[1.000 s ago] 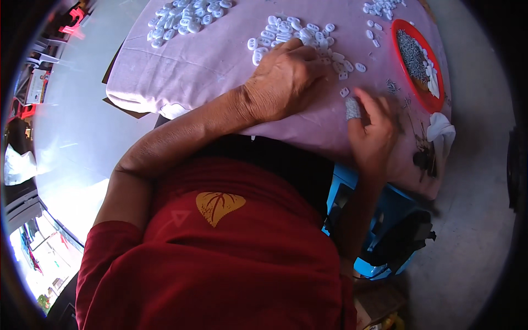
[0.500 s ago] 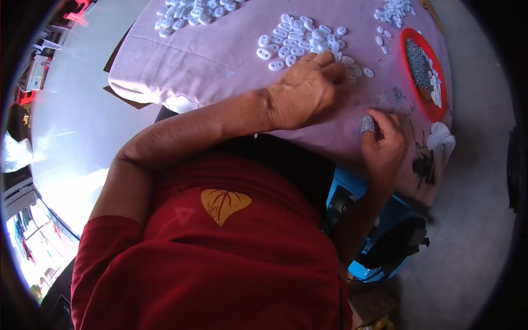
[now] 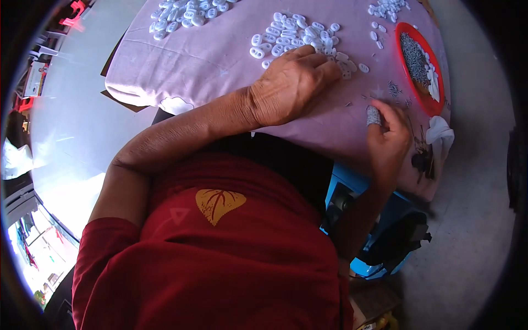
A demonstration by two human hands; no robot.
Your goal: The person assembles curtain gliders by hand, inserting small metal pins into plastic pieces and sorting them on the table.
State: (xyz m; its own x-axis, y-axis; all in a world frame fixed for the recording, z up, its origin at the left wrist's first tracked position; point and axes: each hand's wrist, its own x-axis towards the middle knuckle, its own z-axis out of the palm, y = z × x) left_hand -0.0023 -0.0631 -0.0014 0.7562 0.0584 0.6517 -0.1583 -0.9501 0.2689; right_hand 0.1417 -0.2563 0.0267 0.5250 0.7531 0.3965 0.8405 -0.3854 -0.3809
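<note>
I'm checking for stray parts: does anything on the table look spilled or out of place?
Slightly: some metal pins lie loose on the pink cloth, left of the red tray and beyond the right hand. They look strayed since a larger heap of similar pieces sits inside the tray, though that may be deliberate.

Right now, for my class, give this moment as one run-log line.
left hand: at white oval pieces | right hand: near loose metal bits | red tray: holds more metal bits
</note>
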